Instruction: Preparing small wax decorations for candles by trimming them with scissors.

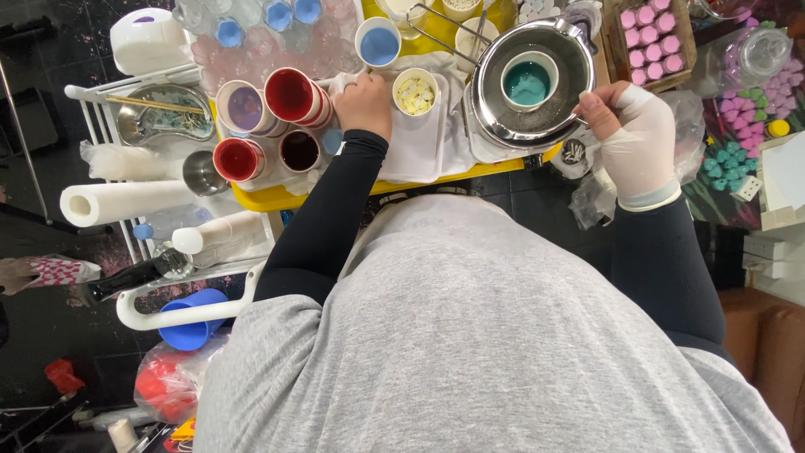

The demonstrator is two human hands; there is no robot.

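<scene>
hands: left (366, 102) fisted on white cloth (419, 143) | right (633, 126) gripping round steel pot (527, 84)

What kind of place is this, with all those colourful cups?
Probably a small craft workshop, maybe for candle or soap making. A metal pot holds a cup of teal liquid, cups of coloured liquid crowd the yellow table, and pink moulded pieces fill a tray.

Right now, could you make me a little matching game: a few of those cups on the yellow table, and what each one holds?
Things:
1. cup in the metal pot
2. cup by the left hand
3. big cup with red stripes
4. cup at the top

Contents:
a. pale yellow pieces
b. teal liquid
c. blue
d. red

Pairs: 1-b, 2-a, 3-d, 4-c
</scene>
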